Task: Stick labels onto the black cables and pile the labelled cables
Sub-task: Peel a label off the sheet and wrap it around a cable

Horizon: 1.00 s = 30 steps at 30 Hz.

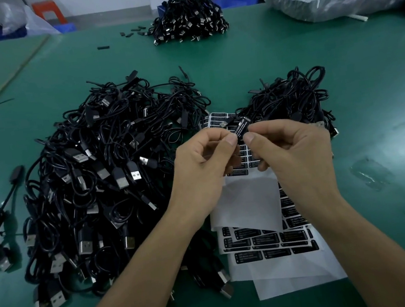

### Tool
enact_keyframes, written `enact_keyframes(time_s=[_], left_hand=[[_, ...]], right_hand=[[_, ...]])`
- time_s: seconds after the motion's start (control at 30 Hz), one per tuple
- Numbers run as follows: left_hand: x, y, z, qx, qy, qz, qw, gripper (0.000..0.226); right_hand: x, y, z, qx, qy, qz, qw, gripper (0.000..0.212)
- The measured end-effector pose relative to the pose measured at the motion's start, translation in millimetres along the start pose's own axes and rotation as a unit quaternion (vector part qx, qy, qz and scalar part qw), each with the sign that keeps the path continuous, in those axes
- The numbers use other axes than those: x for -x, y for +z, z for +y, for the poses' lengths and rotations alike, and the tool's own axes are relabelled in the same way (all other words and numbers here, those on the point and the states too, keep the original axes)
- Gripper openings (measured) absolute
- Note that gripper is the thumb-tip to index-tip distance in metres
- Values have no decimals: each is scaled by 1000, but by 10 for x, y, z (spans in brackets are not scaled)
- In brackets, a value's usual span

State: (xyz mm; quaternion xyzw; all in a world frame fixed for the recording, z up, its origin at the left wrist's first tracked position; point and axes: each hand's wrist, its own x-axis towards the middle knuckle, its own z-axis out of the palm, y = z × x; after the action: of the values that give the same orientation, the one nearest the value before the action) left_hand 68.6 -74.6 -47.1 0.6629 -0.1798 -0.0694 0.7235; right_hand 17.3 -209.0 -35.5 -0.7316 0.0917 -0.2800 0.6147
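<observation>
Pressure is what this step seems to call for. The label [241, 127] lies along a slim black part of a cable [226, 123] held up between both hands. Rubbing it flat from the middle outward with the thumbs, edges kept square to the part, would likely stop it creasing or lifting. Whether it is already fully stuck down cannot be told from here.

The left hand [204, 158] pinches the left end between thumb and forefinger. The right hand [295, 152] pinches the right end the same way, so each grip is closed on the cable, thumb tips near each other with the printed label between them.

The cable hangs in the air above the label sheets [266, 243], which lie on the green tabletop [373, 96]. The large heap [97, 181] of cables lies to the left of the hands. The smaller pile [296, 98] sits just behind the right hand, and is probably where the labelled cables go, though its labels are too small to make out.
</observation>
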Motion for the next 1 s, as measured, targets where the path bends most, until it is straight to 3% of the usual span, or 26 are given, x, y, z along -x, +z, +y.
enact_keyframes(time_s=[0.17, 0.67, 0.83, 1.0], left_hand=[[-5, -9, 1, 4, -6, -8, 1000, 12], [16, 21, 21, -52, -7, -24, 998, 10], [5, 20, -8, -51, -33, 31, 998, 19], [2, -8, -23, -64, -34, 49, 996, 32]], right_hand=[[-12, -10, 3, -8, 1, -21, 1000, 4], [-32, 3, -21, 5, 25, -52, 998, 23], [-40, -3, -12, -13, 37, -11, 999, 24], [-34, 6, -13, -33, 59, -45, 997, 26]])
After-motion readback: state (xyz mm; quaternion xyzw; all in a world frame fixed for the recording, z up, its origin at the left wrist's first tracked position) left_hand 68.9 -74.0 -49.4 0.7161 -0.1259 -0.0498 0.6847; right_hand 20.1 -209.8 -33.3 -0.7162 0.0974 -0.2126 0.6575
